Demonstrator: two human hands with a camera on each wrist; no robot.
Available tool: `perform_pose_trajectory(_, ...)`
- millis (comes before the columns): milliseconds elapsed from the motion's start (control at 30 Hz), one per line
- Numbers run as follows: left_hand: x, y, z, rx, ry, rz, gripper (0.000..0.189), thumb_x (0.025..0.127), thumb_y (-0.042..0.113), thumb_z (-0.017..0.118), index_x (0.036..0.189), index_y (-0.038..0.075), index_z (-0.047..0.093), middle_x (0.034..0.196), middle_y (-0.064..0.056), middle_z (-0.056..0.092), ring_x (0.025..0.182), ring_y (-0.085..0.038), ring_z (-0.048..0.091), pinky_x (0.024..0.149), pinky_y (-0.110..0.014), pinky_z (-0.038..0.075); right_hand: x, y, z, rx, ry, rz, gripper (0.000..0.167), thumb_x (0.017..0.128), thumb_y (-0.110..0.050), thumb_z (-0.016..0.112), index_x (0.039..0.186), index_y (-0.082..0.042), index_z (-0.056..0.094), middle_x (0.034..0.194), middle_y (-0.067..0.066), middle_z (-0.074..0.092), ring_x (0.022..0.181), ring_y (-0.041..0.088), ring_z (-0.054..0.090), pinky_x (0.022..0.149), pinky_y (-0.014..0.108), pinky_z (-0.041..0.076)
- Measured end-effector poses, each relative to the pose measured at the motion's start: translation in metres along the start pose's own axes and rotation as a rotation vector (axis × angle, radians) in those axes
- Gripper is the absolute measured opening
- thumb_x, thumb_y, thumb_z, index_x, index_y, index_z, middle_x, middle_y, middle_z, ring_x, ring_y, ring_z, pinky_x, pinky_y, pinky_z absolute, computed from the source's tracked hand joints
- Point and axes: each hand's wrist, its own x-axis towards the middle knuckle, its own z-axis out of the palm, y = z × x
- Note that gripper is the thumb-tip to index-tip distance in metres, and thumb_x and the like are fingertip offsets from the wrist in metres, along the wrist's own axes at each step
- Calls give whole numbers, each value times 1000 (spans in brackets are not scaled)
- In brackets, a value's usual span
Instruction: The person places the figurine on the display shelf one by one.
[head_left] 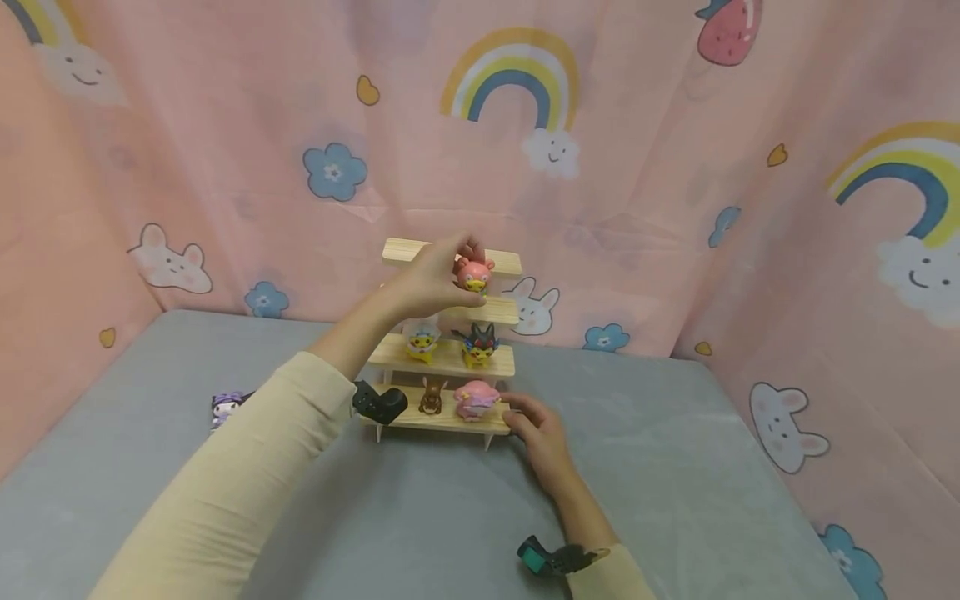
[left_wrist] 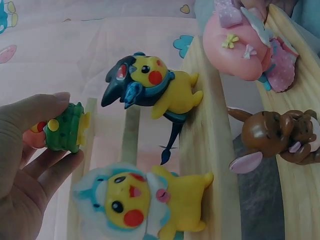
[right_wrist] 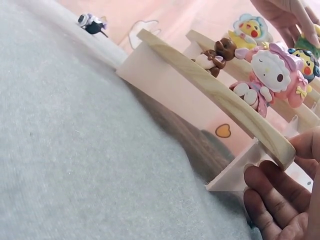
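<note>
My left hand point(head_left: 429, 283) pinches a small figurine point(head_left: 474, 273) with a pink eared hood and a green body point(left_wrist: 66, 127). It is held at the upper boards of a stepped wooden display shelf point(head_left: 498, 312). Thumb and fingers of my right hand point(head_left: 542, 442) grip the right end of the lowest board point(right_wrist: 282, 155). On that board stand a brown long-eared figurine point(head_left: 431, 396) and a pink hooded one point(head_left: 476, 401). One board higher are two yellow figurines, one in a pale blue-white hood point(head_left: 422, 340), the other in a dark hood point(head_left: 480, 344).
A purple-and-white figurine point(head_left: 225, 408) lies on the grey cloth-covered table point(head_left: 675, 467), left of the shelf and partly behind my left sleeve. Behind the shelf hangs a pink patterned curtain point(head_left: 630, 217). Black wrist devices point(head_left: 381, 403) are on both arms.
</note>
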Motion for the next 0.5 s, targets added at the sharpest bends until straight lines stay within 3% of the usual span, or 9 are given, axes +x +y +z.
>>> perform_pose_trajectory(233, 4, -7, 6, 1, -17, -17, 48, 84, 3, 80, 118, 11, 46, 131, -11, 55, 95, -21, 59, 73, -25, 52, 0, 0, 2, -12, 4, -8, 26, 98, -10, 58, 121, -5, 70, 124, 14, 68, 100, 11, 61, 85, 24, 52)
perform_pose_trajectory(500, 10, -12, 12, -6, -43, -7, 67, 86, 3, 77, 141, 13, 39, 137, -17, 55, 108, -25, 65, 84, -32, 58, 0, 0, 0, -8, -2, -11, 27, 98, -11, 57, 121, -6, 70, 126, 13, 68, 102, 13, 60, 87, 26, 51)
